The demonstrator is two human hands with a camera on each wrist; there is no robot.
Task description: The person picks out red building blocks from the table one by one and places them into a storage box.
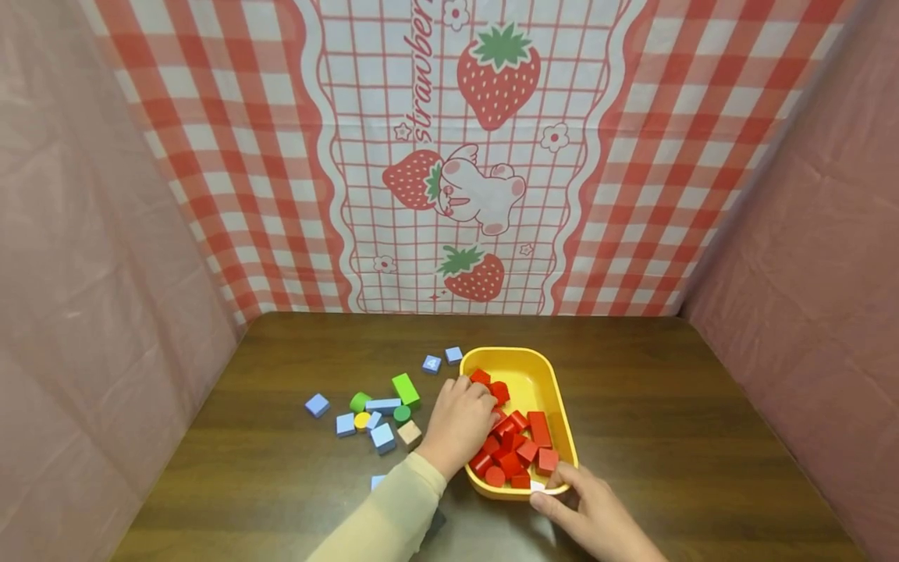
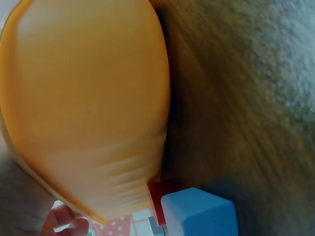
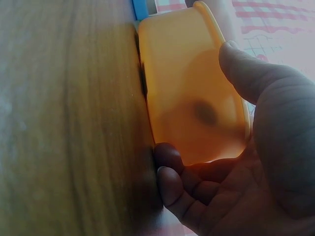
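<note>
A yellow plastic tub (image 1: 520, 382) stands on the table with several red blocks (image 1: 509, 449) heaped in its near and left parts. My left hand (image 1: 460, 421) reaches over the tub's left rim, its bent fingers down among the red blocks. Whether it pinches one is hidden by the hand itself. My right hand (image 1: 590, 507) grips the near right corner of the tub, thumb and fingers about the wall. In the right wrist view, the thumb (image 3: 251, 73) lies along the rim and the other fingers touch the tub's wall.
Left of the tub lie loose blocks: a light green block (image 1: 405, 390), a long blue block (image 1: 383, 406), a yellow round piece (image 1: 361, 421), a plain wooden cube (image 1: 410, 435) and several blue pieces. A dark object (image 1: 435, 524) shows partly beside the left sleeve. A checked strawberry cloth (image 1: 456, 156) hangs behind.
</note>
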